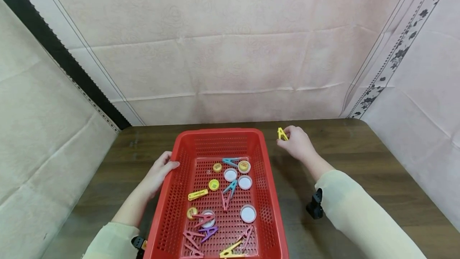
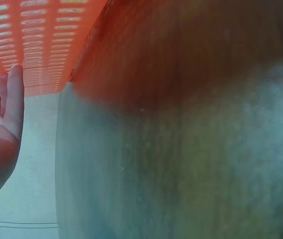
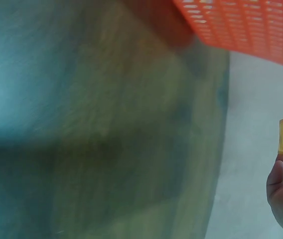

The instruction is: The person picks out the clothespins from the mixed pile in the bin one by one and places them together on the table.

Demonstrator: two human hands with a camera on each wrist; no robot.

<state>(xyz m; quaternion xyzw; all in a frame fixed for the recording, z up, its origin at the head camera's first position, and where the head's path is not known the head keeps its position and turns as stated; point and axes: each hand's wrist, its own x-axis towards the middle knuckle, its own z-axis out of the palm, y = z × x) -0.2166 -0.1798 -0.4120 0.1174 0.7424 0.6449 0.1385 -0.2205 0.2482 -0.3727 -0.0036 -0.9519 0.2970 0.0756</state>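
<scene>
My left hand [image 1: 158,174] holds the left rim of a red plastic basket [image 1: 268,179], thumb over the edge. In the left wrist view its fingers [image 2: 15,94] lie against the slotted outer wall. To the right of the basket, my right hand [image 1: 299,144] pinches a yellow clothespin [image 1: 282,134] between thumb and fingers, above the table. That clothespin also shows in the right wrist view. Inside the basket lie blue clothespins [image 1: 232,187], several pink clothespins [image 1: 246,235], a purple clothespin [image 1: 208,233], yellow clothespins [image 1: 198,194], white round discs [image 1: 248,214] and yellow round caps [image 1: 213,184].
The basket stands on a dark wood-grain table [image 1: 323,131], its near end cut off by the frame. Pale cloth walls [image 1: 230,63] enclose the table at the back and both sides. A black strip [image 1: 68,57] runs down the left corner.
</scene>
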